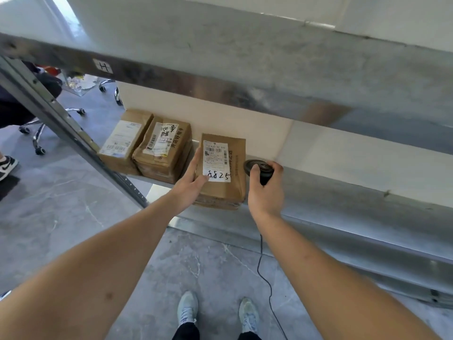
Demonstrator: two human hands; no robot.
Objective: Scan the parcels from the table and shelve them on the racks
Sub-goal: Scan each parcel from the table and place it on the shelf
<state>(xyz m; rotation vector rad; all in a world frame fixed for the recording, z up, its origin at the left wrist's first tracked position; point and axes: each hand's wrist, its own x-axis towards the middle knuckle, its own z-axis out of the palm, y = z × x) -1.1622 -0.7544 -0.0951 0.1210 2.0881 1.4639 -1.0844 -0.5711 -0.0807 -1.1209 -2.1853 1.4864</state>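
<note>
A brown cardboard parcel (234, 165) with a white label marked 8825 stands on the lower metal rack shelf (343, 192), near its front edge. My left hand (193, 176) holds the parcel's left side, thumb on the label. My right hand (266, 190) grips a black corded barcode scanner (259, 169) just right of the parcel. Two more labelled brown parcels (125, 141) (164, 148) sit side by side further left on the same shelf.
The upper shelf beam (220, 82) with an "H" tag overhangs close above. A slanted rack upright (73, 133) stands at the left. Office chair wheels (36, 143) and another person's shoe (7, 166) are on the grey floor at left. The scanner cable (263, 271) hangs toward my feet.
</note>
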